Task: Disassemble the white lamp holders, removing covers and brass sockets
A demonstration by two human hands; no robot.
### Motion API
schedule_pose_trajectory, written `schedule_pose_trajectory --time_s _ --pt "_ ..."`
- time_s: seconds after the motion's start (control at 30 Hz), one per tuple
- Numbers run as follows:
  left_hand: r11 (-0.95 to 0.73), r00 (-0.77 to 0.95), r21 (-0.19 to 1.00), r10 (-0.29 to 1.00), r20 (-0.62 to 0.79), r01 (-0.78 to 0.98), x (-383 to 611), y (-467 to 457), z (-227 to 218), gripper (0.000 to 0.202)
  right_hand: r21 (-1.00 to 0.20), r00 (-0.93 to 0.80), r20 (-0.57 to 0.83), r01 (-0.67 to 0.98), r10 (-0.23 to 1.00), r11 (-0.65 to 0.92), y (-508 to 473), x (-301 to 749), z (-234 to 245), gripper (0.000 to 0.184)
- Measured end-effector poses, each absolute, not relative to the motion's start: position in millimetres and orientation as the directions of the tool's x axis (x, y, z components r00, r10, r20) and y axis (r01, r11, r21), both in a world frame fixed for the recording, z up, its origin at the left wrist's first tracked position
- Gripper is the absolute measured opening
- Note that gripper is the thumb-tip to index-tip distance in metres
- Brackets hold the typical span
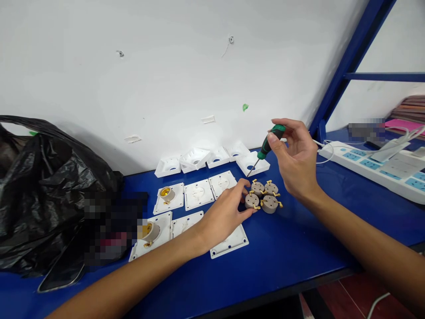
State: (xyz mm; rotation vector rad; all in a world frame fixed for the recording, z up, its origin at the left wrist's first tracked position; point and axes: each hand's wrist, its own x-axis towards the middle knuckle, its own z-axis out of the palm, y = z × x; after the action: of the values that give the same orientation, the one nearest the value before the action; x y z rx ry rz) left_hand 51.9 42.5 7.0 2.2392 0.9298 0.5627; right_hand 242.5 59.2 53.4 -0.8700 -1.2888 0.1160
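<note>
In my right hand (295, 161) is a green and black screwdriver (265, 145), its handle between thumb and fingers and its shaft slanting down to the left. The tip comes close to the fingers of my left hand (227, 212). That hand has thumb and fingers around a round, beige lamp holder (251, 201) with brass terminals, resting on the table. Against it stand several like it, among them another lamp holder (270, 204). White square base plates lie to the left, one plate (199, 194) bare and another carrying an upright lamp holder (167, 193). My left forearm hides part of the front plates.
White square covers (216, 158) line the wall at the back of the blue table (285, 266). A black plastic bag (49, 186) and a phone (63, 270) are at left. A long power strip (375, 166) with cables lies at right, beside a blue metal frame (345, 66).
</note>
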Motion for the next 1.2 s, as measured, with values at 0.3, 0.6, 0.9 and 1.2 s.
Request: schedule_pose_trajectory --time_s 0.3,0.6,0.9,1.2 --pt "-0.62 0.669 0.628 0.714 0.204 0.471 44.4 37.0 12.7 0.059 -0.626 0.31 0.78 0.354 0.544 0.695 58.9 243.0 52.3 0.017" --pt "-0.844 0.806 0.171 0.535 0.252 0.507 -17.6 0.0 23.5 0.017 -0.645 0.215 0.764 0.296 0.609 0.705 49.4 232.7 49.8 0.02" --pt "-0.885 0.847 0.045 0.458 0.268 0.464 -30.7 -6.1 12.5 0.021 -0.594 0.011 0.781 0.321 0.625 0.737 44.5 221.4 32.7 0.03" --pt "-0.862 0.833 0.021 0.496 0.246 0.507 -41.0 -2.0 13.2 0.02 -0.484 -0.117 0.821 0.375 0.558 0.791 33.2 216.6 25.5 0.046"
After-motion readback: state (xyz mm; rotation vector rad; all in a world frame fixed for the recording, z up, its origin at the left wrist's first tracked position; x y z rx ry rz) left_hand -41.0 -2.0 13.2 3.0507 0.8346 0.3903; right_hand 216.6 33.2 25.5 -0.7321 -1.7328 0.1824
